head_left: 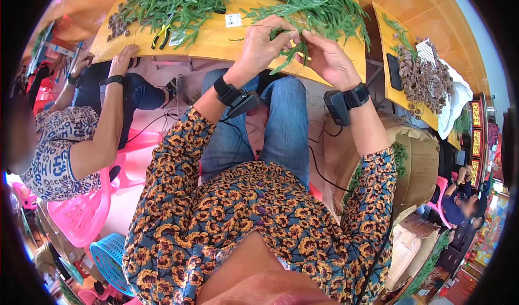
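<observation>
Over the near edge of the wooden table point(211, 48), my two hands meet at a green artificial evergreen sprig point(303, 50). The fingers of my left hand point(263, 44) are bent in a pinch at the sprig's upper part. My right hand point(331, 61) has thumb and forefinger closed on the same sprig, its fingertips close to the left ones. Needles hang down between the hands. Just beyond lies a large heap of green sprigs point(319, 5). Exactly where each fingertip grips is partly hidden by the fingers.
Yellow-and-black pliers point(161, 35), a white printed card point(233, 20) and more sprigs point(167, 5) lie left on the table. A side table at right bears pinecones point(421, 83) and a phone point(394, 71). A person point(70, 143) sits at left; a cardboard box point(413, 164) stands at right.
</observation>
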`<state>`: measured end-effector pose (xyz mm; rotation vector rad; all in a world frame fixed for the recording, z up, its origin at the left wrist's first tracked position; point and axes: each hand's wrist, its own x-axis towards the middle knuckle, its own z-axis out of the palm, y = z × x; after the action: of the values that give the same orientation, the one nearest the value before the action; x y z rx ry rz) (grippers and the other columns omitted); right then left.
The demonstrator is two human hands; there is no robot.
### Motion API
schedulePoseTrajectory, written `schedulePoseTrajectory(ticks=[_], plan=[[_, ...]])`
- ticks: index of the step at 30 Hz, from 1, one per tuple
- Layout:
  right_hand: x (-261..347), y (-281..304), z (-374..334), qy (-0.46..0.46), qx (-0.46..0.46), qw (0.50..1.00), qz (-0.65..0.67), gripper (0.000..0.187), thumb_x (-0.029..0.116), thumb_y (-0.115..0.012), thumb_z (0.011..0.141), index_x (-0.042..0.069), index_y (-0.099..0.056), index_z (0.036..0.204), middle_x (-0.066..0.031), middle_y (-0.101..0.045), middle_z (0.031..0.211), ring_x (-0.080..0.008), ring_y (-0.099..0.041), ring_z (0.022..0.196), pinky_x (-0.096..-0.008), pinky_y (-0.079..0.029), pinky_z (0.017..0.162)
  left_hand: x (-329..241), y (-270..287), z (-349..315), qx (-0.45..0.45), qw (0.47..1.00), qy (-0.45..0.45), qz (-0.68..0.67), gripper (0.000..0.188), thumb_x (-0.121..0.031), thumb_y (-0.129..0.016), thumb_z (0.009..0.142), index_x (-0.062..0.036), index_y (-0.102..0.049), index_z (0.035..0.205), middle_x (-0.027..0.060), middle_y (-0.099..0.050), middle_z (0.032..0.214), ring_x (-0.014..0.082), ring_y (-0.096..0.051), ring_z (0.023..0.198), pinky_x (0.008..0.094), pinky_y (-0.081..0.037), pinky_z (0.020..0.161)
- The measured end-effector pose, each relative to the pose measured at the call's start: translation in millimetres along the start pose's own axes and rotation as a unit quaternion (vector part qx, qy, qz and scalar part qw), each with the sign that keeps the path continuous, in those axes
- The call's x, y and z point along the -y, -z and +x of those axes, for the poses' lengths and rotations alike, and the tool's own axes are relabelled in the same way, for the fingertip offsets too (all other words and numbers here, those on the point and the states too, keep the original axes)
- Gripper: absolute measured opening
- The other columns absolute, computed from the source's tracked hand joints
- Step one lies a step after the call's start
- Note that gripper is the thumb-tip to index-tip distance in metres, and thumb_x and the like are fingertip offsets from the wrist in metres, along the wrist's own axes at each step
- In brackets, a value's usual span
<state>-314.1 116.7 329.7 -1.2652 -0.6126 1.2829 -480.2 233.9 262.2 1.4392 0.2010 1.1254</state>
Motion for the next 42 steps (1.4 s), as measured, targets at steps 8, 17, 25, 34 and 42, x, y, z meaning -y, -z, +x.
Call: schedulePoseTrajectory(ticks=[8,17,25,34,42], plan=[[-4.2,-14.7,3.2,0.099,-0.02,0.993,-0.063,0.013,0.022,-0.074,0.108,0.009,-0.077,0.111,0.0001,-0.075,0.111,-0.0137,-0.064,0.108,-0.0343,-0.05,0.092,-5.7,4.1,3.3,-0.013,0.996,-0.079,-0.045,0.005,-0.001,-0.074,0.103,0.002,-0.077,0.103,0.0068,-0.072,0.1,0.0122,-0.073,0.078,0.0264,-0.06,0.069],[3.9,-47.1,-5.6,0.564,-0.161,0.643,-0.493,0.011,0.007,-0.079,0.102,0.005,-0.075,0.113,-0.0021,-0.076,0.106,-0.0115,-0.067,0.098,-0.0289,-0.052,0.087,-24.1,-0.9,8.1,0.013,0.94,0.085,-0.332,0.011,-0.007,-0.077,0.103,0.0019,-0.074,0.109,0.0096,-0.073,0.096,0.0166,-0.073,0.078,0.0313,-0.061,0.069],[-4.3,-41.9,-23.1,0.23,-0.022,0.969,-0.085,0.015,0.006,-0.081,0.099,0.002,-0.073,0.111,-0.0075,-0.075,0.109,-0.0185,-0.07,0.099,-0.0312,-0.053,0.095,-27.5,19.5,3.6,0.066,0.927,0.164,-0.33,0.019,-0.016,-0.079,0.103,0.0005,-0.074,0.11,0.0101,-0.075,0.095,0.0193,-0.072,0.076,0.033,-0.06,0.068],[7.0,-37.7,-32.2,0.504,-0.066,0.686,-0.52,0.014,0.003,-0.078,0.099,0.004,-0.075,0.113,-0.0071,-0.077,0.115,-0.0212,-0.071,0.105,-0.0348,-0.054,0.101,-23.2,20.1,6.6,0.111,0.871,0.243,-0.412,0.018,-0.018,-0.079,0.104,-0.0015,-0.075,0.109,0.009,-0.076,0.093,0.0176,-0.072,0.075,0.03,-0.058,0.065],[-1.0,-17.9,-37.0,0.097,0.049,0.994,-0.005,0.027,0.026,-0.065,0.11,0.0,-0.072,0.113,-0.01,-0.075,0.117,-0.0227,-0.067,0.118,-0.0413,-0.048,0.111,-42.5,29.9,2.1,0.166,0.928,0.16,-0.291,0.017,-0.018,-0.076,0.106,-0.0027,-0.072,0.112,0.0086,-0.074,0.089,0.0149,-0.07,0.073,0.0287,-0.058,0.07]])
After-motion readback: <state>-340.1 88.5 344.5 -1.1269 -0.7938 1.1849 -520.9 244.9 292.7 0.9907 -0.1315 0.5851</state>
